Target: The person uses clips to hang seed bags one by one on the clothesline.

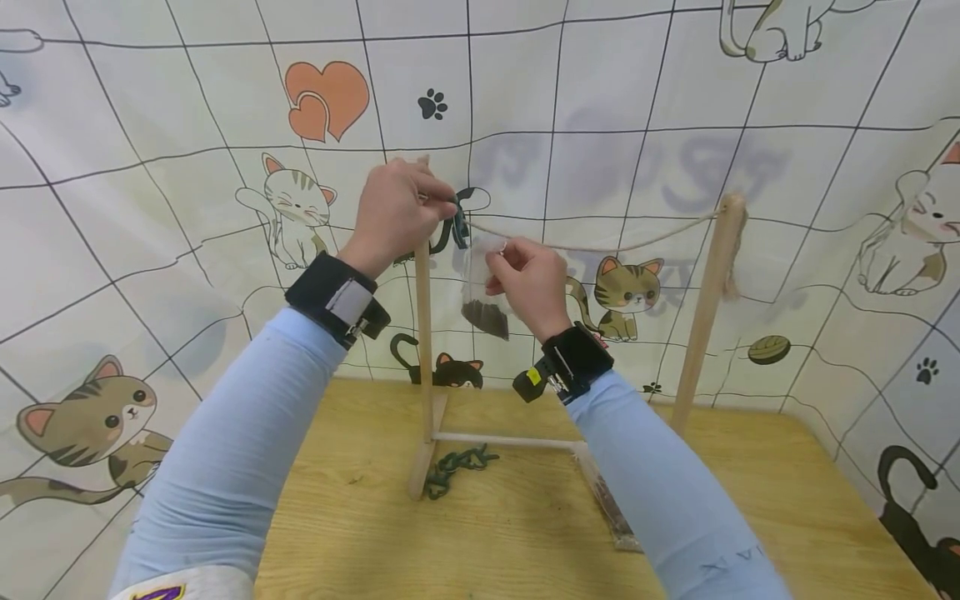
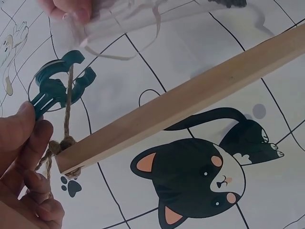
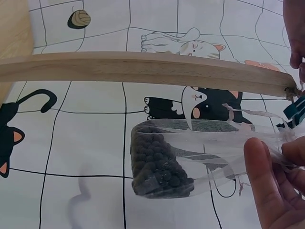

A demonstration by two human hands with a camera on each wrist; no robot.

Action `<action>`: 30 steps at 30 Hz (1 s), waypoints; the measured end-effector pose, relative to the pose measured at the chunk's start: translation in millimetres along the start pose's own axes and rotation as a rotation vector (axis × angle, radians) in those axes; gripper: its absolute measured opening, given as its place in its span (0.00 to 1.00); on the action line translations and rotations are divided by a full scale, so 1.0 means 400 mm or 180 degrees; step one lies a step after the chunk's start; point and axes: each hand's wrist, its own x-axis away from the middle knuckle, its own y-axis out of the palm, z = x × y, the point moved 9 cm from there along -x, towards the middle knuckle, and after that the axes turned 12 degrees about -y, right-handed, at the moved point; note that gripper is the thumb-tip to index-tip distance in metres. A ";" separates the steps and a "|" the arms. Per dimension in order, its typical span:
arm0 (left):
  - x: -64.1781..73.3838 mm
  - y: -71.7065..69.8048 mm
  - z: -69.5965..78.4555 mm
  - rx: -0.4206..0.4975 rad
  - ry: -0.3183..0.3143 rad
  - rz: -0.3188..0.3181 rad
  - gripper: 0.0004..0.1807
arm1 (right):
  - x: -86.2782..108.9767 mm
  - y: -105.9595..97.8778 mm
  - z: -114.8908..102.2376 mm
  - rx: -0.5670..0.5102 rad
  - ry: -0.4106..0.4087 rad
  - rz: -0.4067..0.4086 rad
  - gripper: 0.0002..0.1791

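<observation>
You are pegging a clear plastic bag of dark pellets (image 1: 480, 292) onto the twine line (image 1: 600, 244) strung between two wooden posts. Your left hand (image 1: 397, 212) squeezes the teal plastic clothespin (image 2: 57, 88) open over the twine; your right hand (image 1: 528, 279) pinches the bag's top just beneath. Next, I judge: feed that edge between the peg's tips, then release.

The right arm hides most of the second bag (image 1: 611, 517) on the bench (image 1: 487, 533) (contents too small to tell).
</observation>
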 end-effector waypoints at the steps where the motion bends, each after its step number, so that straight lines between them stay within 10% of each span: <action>1: 0.000 0.001 0.000 0.0013 0.0001 -0.0004 0.06 | -0.004 0.003 -0.001 -0.0018 -0.0002 0.0012 0.07; 13: 0.008 0.006 0.000 0.0138 -0.0042 -0.0029 0.06 | -0.026 0.037 -0.020 -0.0347 0.0044 -0.0083 0.09; 30: 0.023 0.045 0.006 -0.0413 0.0185 -0.0667 0.18 | -0.021 0.047 -0.012 -0.0170 0.0149 -0.0381 0.11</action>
